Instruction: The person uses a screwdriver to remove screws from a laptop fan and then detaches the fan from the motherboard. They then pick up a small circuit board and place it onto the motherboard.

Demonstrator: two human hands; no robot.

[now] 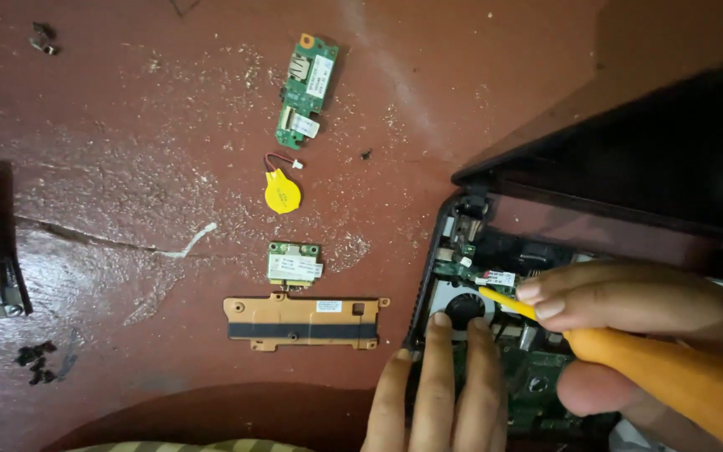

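We pinch the orange screwdriver (679, 377) in our right hand (629, 310), left hand (441, 393) fingers flat on the open laptop (495, 335); white-labelled green card (294, 265) nearby.

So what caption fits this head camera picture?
Right hand holds an orange screwdriver inside an opened laptop; left hand steadies it.

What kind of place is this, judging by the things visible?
Probably an informal electronics repair spot on a worn red floor: an opened laptop, removed circuit boards, and a screwdriver in the right hand.
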